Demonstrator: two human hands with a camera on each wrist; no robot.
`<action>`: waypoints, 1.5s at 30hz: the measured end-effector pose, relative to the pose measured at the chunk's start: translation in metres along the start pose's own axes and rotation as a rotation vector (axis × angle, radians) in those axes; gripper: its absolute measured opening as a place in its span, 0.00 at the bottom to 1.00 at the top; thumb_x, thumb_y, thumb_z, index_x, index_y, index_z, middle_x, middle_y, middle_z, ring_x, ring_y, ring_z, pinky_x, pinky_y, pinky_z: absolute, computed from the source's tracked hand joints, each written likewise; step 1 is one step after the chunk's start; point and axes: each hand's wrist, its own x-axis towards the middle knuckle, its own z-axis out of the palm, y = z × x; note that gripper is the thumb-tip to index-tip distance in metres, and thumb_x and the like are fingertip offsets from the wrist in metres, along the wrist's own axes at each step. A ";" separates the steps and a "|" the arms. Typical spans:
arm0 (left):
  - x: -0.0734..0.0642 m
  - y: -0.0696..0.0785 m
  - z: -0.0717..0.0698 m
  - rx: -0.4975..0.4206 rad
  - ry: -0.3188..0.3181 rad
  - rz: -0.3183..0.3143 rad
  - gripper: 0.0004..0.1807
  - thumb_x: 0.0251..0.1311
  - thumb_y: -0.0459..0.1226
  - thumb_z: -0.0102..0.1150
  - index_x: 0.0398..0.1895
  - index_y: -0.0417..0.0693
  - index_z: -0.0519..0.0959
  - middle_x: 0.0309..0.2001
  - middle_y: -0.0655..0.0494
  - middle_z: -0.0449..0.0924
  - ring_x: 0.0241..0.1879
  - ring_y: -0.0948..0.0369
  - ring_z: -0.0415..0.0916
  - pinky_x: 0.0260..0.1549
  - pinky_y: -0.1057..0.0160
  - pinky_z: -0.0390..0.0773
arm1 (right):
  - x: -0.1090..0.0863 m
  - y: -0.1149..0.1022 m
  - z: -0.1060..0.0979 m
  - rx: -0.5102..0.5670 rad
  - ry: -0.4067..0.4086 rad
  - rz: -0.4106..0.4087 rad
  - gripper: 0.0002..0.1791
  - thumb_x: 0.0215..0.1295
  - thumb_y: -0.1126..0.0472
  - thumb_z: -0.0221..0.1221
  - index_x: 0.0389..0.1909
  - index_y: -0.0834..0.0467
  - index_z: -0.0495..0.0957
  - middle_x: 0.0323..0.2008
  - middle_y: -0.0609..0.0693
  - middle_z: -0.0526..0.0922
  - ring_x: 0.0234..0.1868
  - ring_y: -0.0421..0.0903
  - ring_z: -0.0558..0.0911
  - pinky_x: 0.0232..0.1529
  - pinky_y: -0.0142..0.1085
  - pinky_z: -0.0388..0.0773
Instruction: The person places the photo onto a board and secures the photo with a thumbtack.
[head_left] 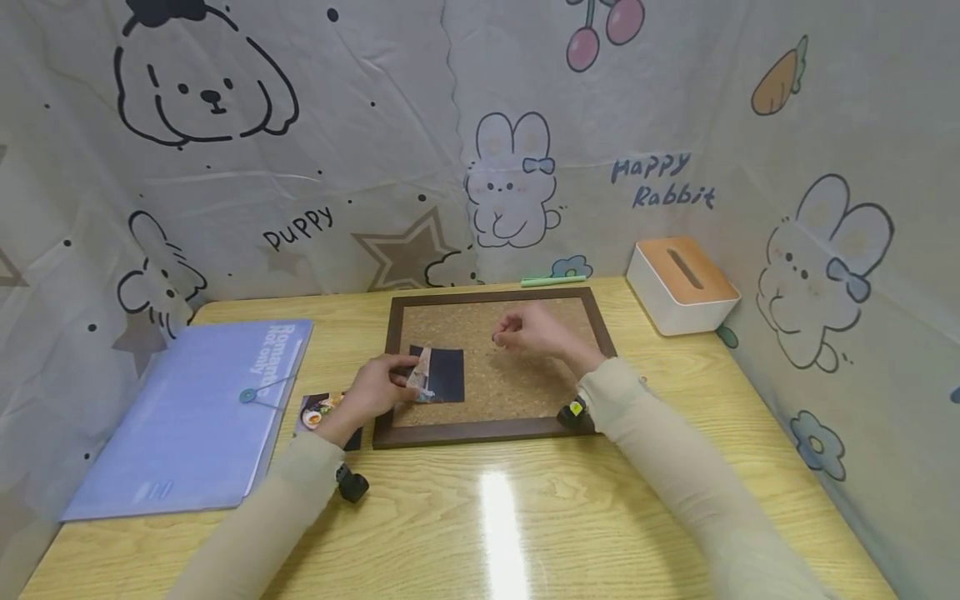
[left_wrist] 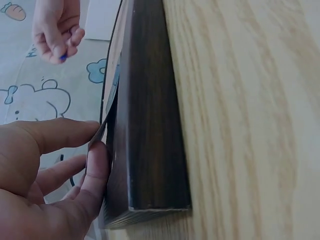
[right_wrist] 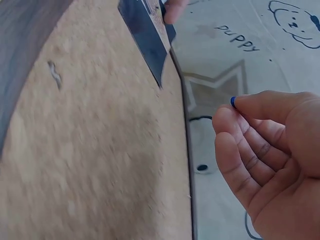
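A corkboard (head_left: 517,392) with a dark wooden frame lies flat on the table. Over its left part, my left hand (head_left: 375,387) pinches the left edge of a dark photo card (head_left: 447,375) with a lighter pictured strip. The card's edge (left_wrist: 113,92) looks tilted off the cork in the left wrist view. Above the board's middle, my right hand (head_left: 534,332) holds a tiny blue push pin (right_wrist: 233,102) between thumb and forefinger, apart from the cork. Most of the pin is hidden by the fingertips. Its other fingers are loosely curled.
A second photo card (head_left: 315,410), showing food, lies partly under the left forearm. Left of it is a blue document folder (head_left: 187,417) with a string tie. A tissue box (head_left: 682,287) stands at the back right. A green pen-like stick (head_left: 552,282) lies behind the board.
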 end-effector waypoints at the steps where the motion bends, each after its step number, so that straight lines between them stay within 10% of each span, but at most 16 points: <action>1: 0.000 0.000 0.001 0.008 0.002 0.000 0.31 0.59 0.31 0.68 0.67 0.48 0.74 0.53 0.43 0.73 0.42 0.56 0.75 0.29 0.65 0.75 | 0.002 -0.001 0.003 -0.006 -0.003 0.000 0.06 0.69 0.58 0.61 0.38 0.57 0.85 0.37 0.53 0.88 0.37 0.49 0.87 0.36 0.35 0.84; 15: -0.001 0.007 0.007 0.131 0.000 0.107 0.30 0.55 0.30 0.71 0.63 0.37 0.76 0.51 0.40 0.72 0.32 0.61 0.72 0.29 0.65 0.72 | 0.026 -0.013 0.044 0.011 -0.083 0.003 0.06 0.69 0.61 0.60 0.38 0.57 0.85 0.32 0.49 0.87 0.31 0.41 0.84 0.33 0.33 0.82; 45: -0.001 0.013 0.006 0.204 0.019 0.105 0.31 0.52 0.31 0.73 0.63 0.39 0.77 0.48 0.43 0.73 0.33 0.59 0.72 0.28 0.65 0.69 | 0.057 -0.028 0.070 -0.065 -0.115 0.091 0.08 0.68 0.58 0.62 0.31 0.56 0.84 0.26 0.45 0.82 0.25 0.39 0.78 0.26 0.28 0.72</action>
